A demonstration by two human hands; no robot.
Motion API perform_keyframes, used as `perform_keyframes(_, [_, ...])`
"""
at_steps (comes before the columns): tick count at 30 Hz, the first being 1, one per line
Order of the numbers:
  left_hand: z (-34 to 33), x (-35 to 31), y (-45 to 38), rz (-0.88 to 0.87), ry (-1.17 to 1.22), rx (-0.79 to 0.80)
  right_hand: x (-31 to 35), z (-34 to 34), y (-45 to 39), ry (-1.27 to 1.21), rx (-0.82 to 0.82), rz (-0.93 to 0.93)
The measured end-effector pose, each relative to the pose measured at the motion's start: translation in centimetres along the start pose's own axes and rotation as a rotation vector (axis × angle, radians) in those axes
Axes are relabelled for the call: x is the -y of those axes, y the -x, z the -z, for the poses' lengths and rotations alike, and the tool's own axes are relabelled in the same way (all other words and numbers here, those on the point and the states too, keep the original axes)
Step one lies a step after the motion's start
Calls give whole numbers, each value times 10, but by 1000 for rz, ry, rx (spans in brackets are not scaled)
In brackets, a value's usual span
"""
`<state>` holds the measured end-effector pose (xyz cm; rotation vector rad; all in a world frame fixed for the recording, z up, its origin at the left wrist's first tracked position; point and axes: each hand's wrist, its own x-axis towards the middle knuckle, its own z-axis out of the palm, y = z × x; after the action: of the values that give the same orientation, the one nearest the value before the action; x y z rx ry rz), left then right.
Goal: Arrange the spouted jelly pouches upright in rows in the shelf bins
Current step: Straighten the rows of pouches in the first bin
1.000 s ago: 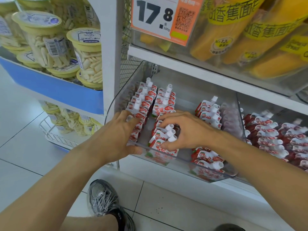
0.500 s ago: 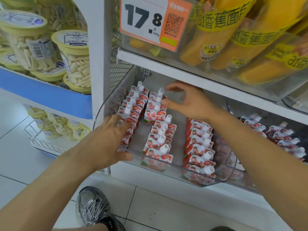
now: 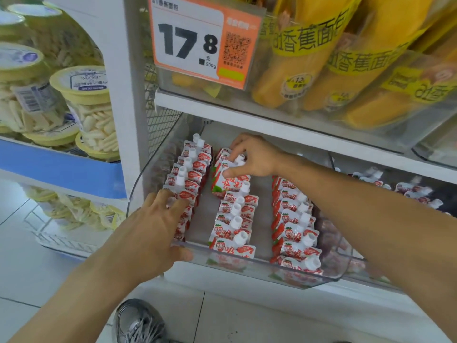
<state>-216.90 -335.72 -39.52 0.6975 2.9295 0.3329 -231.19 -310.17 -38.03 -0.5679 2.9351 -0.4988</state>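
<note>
**Right hand now on back of middle row, left hand holds left row**

Clear bin (image 3: pixel 247 268) on the lower shelf holds three rows of spouted jelly pouches, white caps up. Left row (image 3: pixel 195 167) runs along the bin's left wall, middle row (image 3: pixel 235 219) down the centre, right row (image 3: pixel 294 226) beside the right wall. Bare strips of bin floor between rows.

Right hand (image 3: pixel 257 159) sits at the back of the middle row, fingers curled, thumb and fingertips pinching a tilted pouch (image 3: pixel 230 181) that leans out of line with the upright ones in front of it. Half a second ago this hand was open in the air above the back of the bin; a second ago it was down on the front pouches of the middle row. So it has gone front to back and closed on a pouch.

Left hand (image 3: pixel 153 229) unchanged: fingers spread and straight, pressing the front pouches of the left row, thumb hooked on the bin's front rim.

Second bin (image 3: pixel 366 263) to the right has darker pouches, jumbled. Price tag (image 3: pixel 197 43) reads 17.8 on the shelf above, yellow bread packs (image 3: pixel 309 58) beside it. Grey shoe (image 3: pixel 138 323) on the tiled floor below.
</note>
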Motion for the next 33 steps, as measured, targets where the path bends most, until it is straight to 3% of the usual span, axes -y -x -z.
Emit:
perform_keyframes(13, [1, -1, -2, 10, -2, 10, 9, -2, 6, 287, 140, 28])
perform_keyframes(16, [-1, -2, -1, 16, -1, 11, 6, 3, 16, 80, 191, -77])
perform_keyframes(20, [7, -11, 2, -79, 154, -160, 13, 25, 68, -251, -38, -274])
perform_keyframes(22, [13, -22, 0, -93, 332, -193, 22, 23, 103, -417, -17, -370])
perform_keyframes(24, [15, -35, -5, -80, 481, -77, 35, 11, 133, -563, 120, -411])
perform_keyframes(27, [5, -42, -20, -104, 536, 153, 56, -11, 151, -657, 288, -303])
perform_keyframes(29, [1, -39, -30, -77, 609, 295, 59, -27, 151, -738, 310, -296])
perform_keyframes(33, [10, -37, -40, -51, 550, 422, 50, -45, 148, -1024, 286, -430])
